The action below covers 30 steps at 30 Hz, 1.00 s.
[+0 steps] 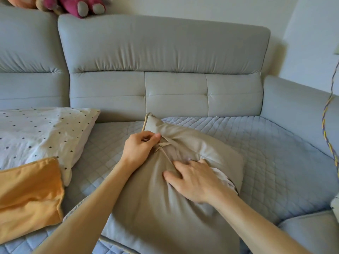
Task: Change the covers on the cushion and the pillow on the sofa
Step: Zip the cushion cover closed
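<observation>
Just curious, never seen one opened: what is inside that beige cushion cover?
Through the open zip of the beige cover, a white inner cushion shows beside the right hand. The left hand pinches the cover's edge. The fabric hides most of the inner.

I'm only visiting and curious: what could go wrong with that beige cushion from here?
1. The left hand pinches the cover right by the zip pull; the folded fabric there might jam the zip.
2. The white insert shows at the opening beside the right hand; a hard tug could snag it.
</observation>
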Each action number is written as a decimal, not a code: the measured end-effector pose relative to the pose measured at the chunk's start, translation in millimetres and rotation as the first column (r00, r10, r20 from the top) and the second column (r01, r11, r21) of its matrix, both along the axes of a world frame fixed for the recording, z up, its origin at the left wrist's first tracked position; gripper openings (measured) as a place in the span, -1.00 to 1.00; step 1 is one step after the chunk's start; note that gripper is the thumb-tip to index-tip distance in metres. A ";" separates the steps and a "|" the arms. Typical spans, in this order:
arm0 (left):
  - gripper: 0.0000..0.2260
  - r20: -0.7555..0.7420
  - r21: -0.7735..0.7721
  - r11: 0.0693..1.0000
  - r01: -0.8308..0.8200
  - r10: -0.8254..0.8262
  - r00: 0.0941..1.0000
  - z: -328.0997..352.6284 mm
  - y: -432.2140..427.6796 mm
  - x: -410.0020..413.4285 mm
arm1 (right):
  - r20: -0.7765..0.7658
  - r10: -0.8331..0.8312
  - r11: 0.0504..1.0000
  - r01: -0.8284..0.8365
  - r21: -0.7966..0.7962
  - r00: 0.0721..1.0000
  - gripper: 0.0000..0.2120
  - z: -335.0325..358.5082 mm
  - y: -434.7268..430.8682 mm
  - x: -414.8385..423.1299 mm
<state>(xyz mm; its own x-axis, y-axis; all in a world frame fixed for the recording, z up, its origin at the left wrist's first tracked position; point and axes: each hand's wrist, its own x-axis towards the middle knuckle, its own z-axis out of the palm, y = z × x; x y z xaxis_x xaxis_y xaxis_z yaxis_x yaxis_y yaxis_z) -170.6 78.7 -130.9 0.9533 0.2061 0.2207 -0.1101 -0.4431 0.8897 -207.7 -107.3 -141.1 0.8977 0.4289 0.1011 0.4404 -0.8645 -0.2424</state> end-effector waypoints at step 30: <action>-0.88 -0.065 -0.267 0.963 0.039 -0.058 0.996 -25.8 36.6 -3.3 | 0.156 -0.104 0.959 0.140 -0.246 0.982 -0.72 55.9 83.6 13.8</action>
